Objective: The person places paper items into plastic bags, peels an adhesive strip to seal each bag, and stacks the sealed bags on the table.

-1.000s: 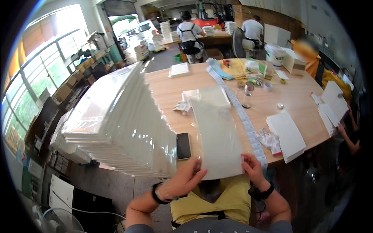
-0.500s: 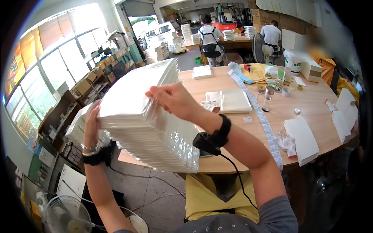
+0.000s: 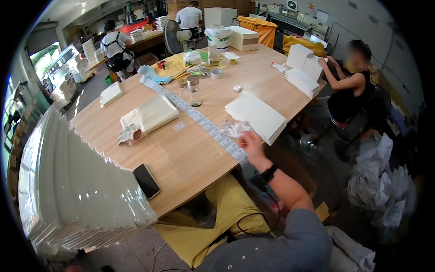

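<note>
My right hand (image 3: 253, 147) is over the front edge of the wooden table, just beside a crumpled white glove (image 3: 236, 128) and the end of a strip of printed labels (image 3: 213, 129). Its fingers are partly curled and blurred, so whether they hold anything is unclear. A stack of white sheets (image 3: 256, 115) lies just beyond it. At the left rises a tall, leaning stack of clear-wrapped white packs (image 3: 81, 177). My left hand does not show. A black phone (image 3: 147, 181) rests against the foot of that stack.
Clear plastic sleeves (image 3: 152, 115) and a drinking glass (image 3: 193, 90) are on the table (image 3: 199, 158). Farther back stands a white bucket (image 3: 217, 37). At the right, a seated person (image 3: 355, 84) handles white folded boards (image 3: 302, 81). White plastic bags (image 3: 380, 172) are heaped on the floor.
The view has swung to the right. My right hand has left the wrapped stack and moved across to the white glove and label strip. My left hand has gone out of view.
</note>
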The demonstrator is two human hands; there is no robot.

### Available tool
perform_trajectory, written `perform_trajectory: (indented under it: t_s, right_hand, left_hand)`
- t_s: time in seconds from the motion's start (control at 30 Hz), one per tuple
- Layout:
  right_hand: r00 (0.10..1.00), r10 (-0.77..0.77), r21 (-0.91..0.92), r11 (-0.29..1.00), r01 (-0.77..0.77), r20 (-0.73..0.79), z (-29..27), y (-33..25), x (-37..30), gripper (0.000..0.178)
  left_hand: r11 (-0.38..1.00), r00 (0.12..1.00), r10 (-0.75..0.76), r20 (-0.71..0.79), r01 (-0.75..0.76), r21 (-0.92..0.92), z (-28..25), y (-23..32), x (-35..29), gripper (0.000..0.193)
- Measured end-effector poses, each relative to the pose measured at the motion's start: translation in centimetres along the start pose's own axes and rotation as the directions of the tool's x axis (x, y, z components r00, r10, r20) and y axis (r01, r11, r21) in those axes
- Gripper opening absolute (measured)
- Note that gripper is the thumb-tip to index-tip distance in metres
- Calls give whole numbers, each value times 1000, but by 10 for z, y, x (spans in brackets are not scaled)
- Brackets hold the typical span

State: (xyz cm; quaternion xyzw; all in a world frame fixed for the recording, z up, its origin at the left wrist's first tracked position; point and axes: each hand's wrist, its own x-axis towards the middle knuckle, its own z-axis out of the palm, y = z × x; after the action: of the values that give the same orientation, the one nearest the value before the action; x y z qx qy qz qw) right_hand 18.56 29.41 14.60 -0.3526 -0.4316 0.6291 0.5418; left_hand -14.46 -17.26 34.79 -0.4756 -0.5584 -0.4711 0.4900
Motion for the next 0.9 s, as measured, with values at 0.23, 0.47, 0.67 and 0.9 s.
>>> perform_trajectory:
  t_s: [0.23, 0.47, 0.67, 0.9]
  right_hand:
    - [845, 306, 298, 937, -184, -438, -166, 33, 78, 9]
    - [866, 350, 276, 925, -260, -356, -182, 23, 87, 21]
    - [884, 353, 184, 933, -309, -307, -154, -6, 71, 49]
    - [871, 375, 281, 914, -291, -318, -152, -25, 71, 49]
  left_hand:
    - [931, 667, -76, 741, 313, -186, 86, 72, -109, 4]
    - [798, 473, 53, 879, 509, -323, 191, 101, -153, 21]
    - [732, 446, 167, 879, 541, -413, 230, 119, -166, 19]
    - [718, 406, 152, 901, 581, -383, 240, 124, -183, 17]
